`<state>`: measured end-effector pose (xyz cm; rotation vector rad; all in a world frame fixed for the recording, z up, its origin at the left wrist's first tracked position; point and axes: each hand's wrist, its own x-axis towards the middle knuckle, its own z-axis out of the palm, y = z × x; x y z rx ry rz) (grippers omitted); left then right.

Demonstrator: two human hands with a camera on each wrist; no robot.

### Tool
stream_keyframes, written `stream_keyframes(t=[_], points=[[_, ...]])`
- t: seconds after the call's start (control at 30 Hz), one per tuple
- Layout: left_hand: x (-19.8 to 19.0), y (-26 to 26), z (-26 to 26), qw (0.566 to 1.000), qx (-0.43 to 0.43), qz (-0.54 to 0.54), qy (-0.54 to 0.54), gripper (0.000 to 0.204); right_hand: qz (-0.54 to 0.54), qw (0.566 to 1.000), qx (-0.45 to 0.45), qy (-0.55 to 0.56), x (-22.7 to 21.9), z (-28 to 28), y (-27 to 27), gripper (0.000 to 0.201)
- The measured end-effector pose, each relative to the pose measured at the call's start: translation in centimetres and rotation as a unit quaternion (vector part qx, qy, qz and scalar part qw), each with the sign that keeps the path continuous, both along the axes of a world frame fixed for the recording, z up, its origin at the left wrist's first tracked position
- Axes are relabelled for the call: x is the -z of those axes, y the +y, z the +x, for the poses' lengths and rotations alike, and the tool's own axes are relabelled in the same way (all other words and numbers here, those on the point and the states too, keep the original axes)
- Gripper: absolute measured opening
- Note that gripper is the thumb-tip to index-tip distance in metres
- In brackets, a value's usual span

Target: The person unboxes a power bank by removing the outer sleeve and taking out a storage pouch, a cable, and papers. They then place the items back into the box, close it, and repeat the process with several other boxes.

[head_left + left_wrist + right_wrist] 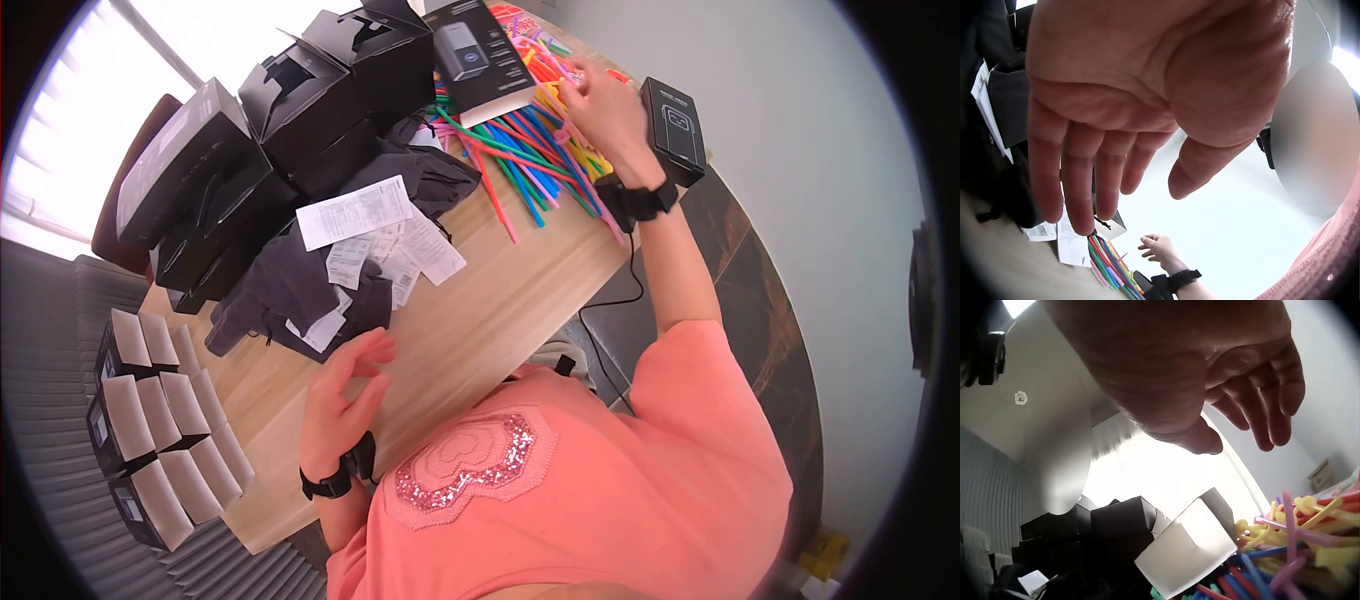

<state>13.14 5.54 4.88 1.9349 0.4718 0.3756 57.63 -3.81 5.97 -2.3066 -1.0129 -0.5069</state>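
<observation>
My right hand is over the pile of coloured plastic sticks at the table's far right end. In the right wrist view the right hand hangs above the sticks, fingers loosely bent, with nothing between them. A black box with a device picture lies on the sticks to its left, and a smaller black box stands to its right. My left hand is over the near table edge, fingers relaxed and empty; the left wrist view shows its palm.
Black boxes are stacked at the back left. Dark cloth pouches with white paper slips on them lie mid-table. Rows of black boxes with pale sides stand at the left. A cable hangs from the right wrist.
</observation>
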Motion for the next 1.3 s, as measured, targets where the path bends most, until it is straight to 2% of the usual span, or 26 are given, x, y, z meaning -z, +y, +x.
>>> stream_keyframes(t=[0.03,0.07,0.1,0.17,0.2,0.27,0.3,0.37,0.43,0.53,0.57,0.67,0.7,0.77,0.83,0.87,0.9,0.93,0.97,1.03,1.07,1.13,1.17,1.23,1.3], points=[[0.1,0.0,-0.1,1.000,-0.003,-0.004,0.000,0.054,-0.015,0.999,0.029,-0.008,-0.6,-0.1,-1.5,0.048],[0.3,0.1,-0.1,1.000,0.002,-0.009,-0.001,0.054,-0.046,0.994,0.067,-0.072,-0.3,0.7,-3.1,0.055],[0.5,0.2,-0.3,1.000,-0.004,-0.017,-0.003,0.053,-0.051,0.993,0.071,-0.073,-0.3,1.0,-4.6,0.055],[0.7,0.4,-0.5,1.000,-0.008,-0.028,-0.008,0.053,-0.185,0.945,0.259,-0.076,-0.5,1.2,-7.4,0.067],[0.8,0.4,-0.6,0.999,-0.015,-0.037,-0.010,0.052,-0.188,0.943,0.264,-0.078,-0.2,2.1,-8.6,0.067],[1.2,0.5,-0.5,0.999,-0.014,-0.050,-0.014,0.050,-0.227,0.919,0.309,0.093,1.3,4.1,-10.4,0.080],[1.3,0.6,-0.5,0.998,-0.016,-0.062,-0.018,0.050,-0.228,0.917,0.314,0.092,2.1,4.6,-10.8,0.080],[1.5,0.8,-0.5,0.997,-0.018,-0.074,-0.019,0.049,-0.161,0.933,0.293,0.131,3.2,4.8,-11.0,0.087],[1.5,0.8,-0.6,0.998,-0.016,-0.063,-0.018,0.048,-0.160,0.930,0.302,0.131,3.9,5.1,-10.8,0.089],[1.3,0.5,-0.8,0.998,-0.021,-0.057,-0.021,0.047,-0.102,0.934,0.325,0.105,5.0,6.0,-11.4,0.086],[1.2,0.5,-1.0,0.998,-0.027,-0.059,-0.021,0.047,-0.043,0.945,0.308,0.104,5.1,7.0,-12.8,0.085],[1.0,0.4,-1.9,0.997,-0.057,-0.052,-0.023,0.047,0.124,0.970,0.196,0.069,3.9,7.7,-16.0,0.077],[1.0,0.4,-2.2,0.996,-0.058,-0.072,-0.020,0.047,0.175,0.963,0.159,0.127,2.4,5.6,-16.4,0.070],[0.8,0.4,-3.1,0.991,-0.090,-0.098,-0.007,0.047,0.250,0.947,0.004,0.200,-2.1,-0.6,-16.3,0.060],[0.4,0.7,-3.7,0.990,-0.078,-0.116,-0.018,0.049,0.228,0.927,-0.179,0.236,-4.8,-5.5,-16.4,0.068],[0.3,0.9,-4.3,0.988,-0.101,-0.115,-0.012,0.049,0.221,0.893,-0.259,0.295,-5.9,-8.6,-15.4,0.075],[0.3,1.1,-4.9,0.986,-0.099,-0.133,-0.029,0.060,0.214,0.849,-0.334,0.349,-6.4,-11.2,-13.8,0.082],[0.2,1.1,-5.5,0.983,-0.094,-0.151,-0.048,0.072,0.124,0.834,-0.419,0.335,-6.3,-11.9,-12.4,0.088],[0.2,1.1,-5.9,0.982,-0.106,-0.147,-0.046,0.072,0.034,0.809,-0.497,0.313,-6.4,-12.5,-10.9,0.094],[0.2,0.8,-6.6,0.978,-0.110,-0.082,-0.158,0.109,-0.157,0.789,-0.571,0.166,-7.3,-16.3,-6.9,0.088],[-0.3,0.5,-7.3,0.977,-0.117,-0.080,-0.158,0.109,-0.153,0.766,-0.603,0.161,-6.7,-18.4,-5.1,0.084],[-1.3,-0.2,-9.0,0.992,-0.107,0.060,-0.024,0.134,-0.150,0.722,-0.658,0.152,-4.5,-22.0,-2.2,0.078],[-1.3,-0.9,-9.3,0.991,-0.115,0.061,-0.021,0.134,-0.147,0.702,-0.681,0.146,-3.6,-23.4,-1.2,0.075],[-1.5,-2.5,-9.5,0.956,-0.114,0.214,0.164,0.136,-0.155,0.681,-0.705,0.126,-2.2,-25.7,0.5,0.077],[-0.8,-3.6,-9.8,0.957,-0.140,0.170,0.189,0.129,-0.163,0.659,-0.727,0.105,-0.8,-26.8,1.2,0.078]])
